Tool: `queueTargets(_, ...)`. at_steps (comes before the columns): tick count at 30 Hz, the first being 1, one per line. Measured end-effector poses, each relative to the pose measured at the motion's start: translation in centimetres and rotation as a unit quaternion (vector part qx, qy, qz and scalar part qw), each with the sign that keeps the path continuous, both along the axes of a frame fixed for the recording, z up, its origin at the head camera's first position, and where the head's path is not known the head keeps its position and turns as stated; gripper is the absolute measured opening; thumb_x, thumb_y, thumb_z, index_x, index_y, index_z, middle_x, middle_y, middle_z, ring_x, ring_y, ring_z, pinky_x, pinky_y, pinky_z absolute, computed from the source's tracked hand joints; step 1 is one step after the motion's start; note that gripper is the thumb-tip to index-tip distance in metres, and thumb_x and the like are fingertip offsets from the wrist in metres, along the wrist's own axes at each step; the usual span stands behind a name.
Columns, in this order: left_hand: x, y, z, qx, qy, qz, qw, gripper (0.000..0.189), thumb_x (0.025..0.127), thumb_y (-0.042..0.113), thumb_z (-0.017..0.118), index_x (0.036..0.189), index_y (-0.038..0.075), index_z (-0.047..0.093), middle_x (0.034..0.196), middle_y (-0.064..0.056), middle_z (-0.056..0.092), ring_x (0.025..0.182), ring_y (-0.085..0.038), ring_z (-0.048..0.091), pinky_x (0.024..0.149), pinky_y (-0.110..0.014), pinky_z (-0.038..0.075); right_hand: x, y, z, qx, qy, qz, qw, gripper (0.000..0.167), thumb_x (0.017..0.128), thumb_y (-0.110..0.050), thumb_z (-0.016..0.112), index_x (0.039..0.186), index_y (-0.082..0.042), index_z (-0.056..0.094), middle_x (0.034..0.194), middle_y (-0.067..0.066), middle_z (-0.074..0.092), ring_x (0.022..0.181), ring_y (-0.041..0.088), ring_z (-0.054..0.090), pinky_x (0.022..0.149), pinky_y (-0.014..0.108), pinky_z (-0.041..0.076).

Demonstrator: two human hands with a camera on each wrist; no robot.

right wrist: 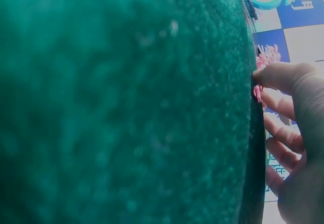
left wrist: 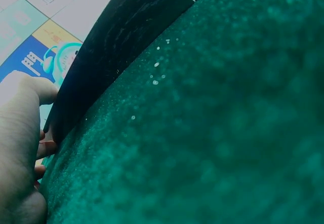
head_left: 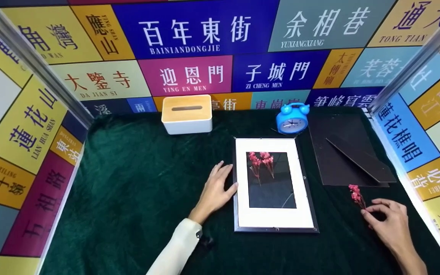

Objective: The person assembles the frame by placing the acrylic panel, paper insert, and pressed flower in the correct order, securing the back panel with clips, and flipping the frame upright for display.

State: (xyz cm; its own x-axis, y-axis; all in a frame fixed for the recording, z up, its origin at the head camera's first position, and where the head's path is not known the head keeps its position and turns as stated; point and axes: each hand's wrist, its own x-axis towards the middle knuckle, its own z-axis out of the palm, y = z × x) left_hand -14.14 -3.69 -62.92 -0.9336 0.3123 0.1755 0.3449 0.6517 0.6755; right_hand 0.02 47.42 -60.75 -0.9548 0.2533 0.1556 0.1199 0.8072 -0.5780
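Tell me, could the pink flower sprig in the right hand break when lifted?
Maybe. The pink flower sprig looks very light, being small and wispy. Its thin stems, pinched by the right hand, might snap if bent. Its tiny blooms could crumble if squeezed.

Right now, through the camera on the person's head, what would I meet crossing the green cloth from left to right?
White tissue box with a wooden-looking lid, left hand, picture frame, loose pink flower sprig, right hand pinching that sprig's stem.
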Motion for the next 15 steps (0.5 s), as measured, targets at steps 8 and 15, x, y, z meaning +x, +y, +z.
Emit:
queueTargets(8, 0.0, 0.0, 0.0, 0.006, 0.005, -0.005, 1.0, 0.066, 0.104, 0.037, 0.069, 0.161, 0.006, 0.055, 0.165, -0.012, 0.055, 0.163, -0.034, 0.034, 0.128, -0.059, 0.035, -0.1, -0.4, 0.5, 0.01, 0.016, -0.025, 0.9995, 0.011, 0.093, 0.002, 0.084, 0.095, 0.011, 0.078, 0.122, 0.029, 0.07, 0.122, 0.041, 0.046, 0.102, 0.058, 0.03)
queueTargets(15, 0.0, 0.0, 0.0, 0.002, 0.001, -0.001, 1.0, 0.066, 0.106, 0.037, 0.069, 0.162, 0.007, 0.054, 0.166, -0.012, 0.054, 0.164, -0.034, 0.033, 0.128, -0.06, 0.035, -0.4, -0.9, 1.7, 0.007, 0.058, -0.064, 0.9963, 0.012, 0.09, 0.001, 0.088, 0.095, 0.01, 0.08, 0.115, 0.022, 0.074, 0.114, 0.021, 0.049, 0.099, 0.031, 0.03)
